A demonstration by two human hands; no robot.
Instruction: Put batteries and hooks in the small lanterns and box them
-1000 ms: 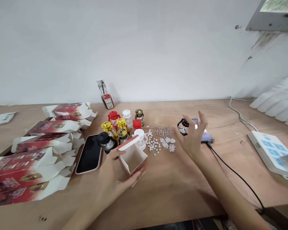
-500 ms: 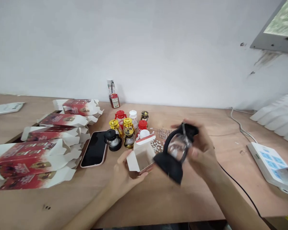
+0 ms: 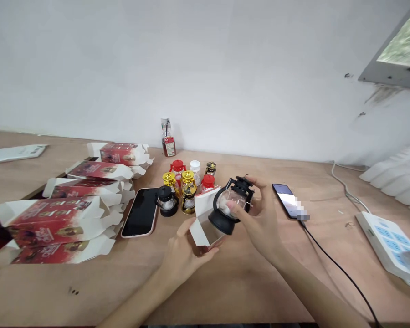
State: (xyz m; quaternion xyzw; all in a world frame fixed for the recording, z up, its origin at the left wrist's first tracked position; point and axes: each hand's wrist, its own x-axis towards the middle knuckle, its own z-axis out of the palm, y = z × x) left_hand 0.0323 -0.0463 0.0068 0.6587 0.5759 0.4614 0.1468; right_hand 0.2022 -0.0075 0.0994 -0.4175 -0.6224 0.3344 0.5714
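Note:
My right hand [image 3: 259, 218] grips a small black lantern [image 3: 230, 205] with a clear globe, tilted with its base toward the mouth of an open carton. My left hand [image 3: 184, 250] holds that small red-and-white carton [image 3: 203, 218] from below, its white flaps folded back. Just behind them stands a cluster of mini lanterns [image 3: 186, 182] in gold, red, white and black.
A stack of open red-and-white cartons [image 3: 71, 209] lies at left. A dark phone in a pink case [image 3: 141, 217] lies beside it. Another phone [image 3: 289, 200] with a black cable [image 3: 338, 269] lies at right, near a white power strip [image 3: 389, 243]. A small bottle [image 3: 167, 142] stands by the wall.
My right hand picked up the black lantern from beside the phone at right and brought it left to the carton's mouth. The view shifted; small white parts are now hidden behind my hands.

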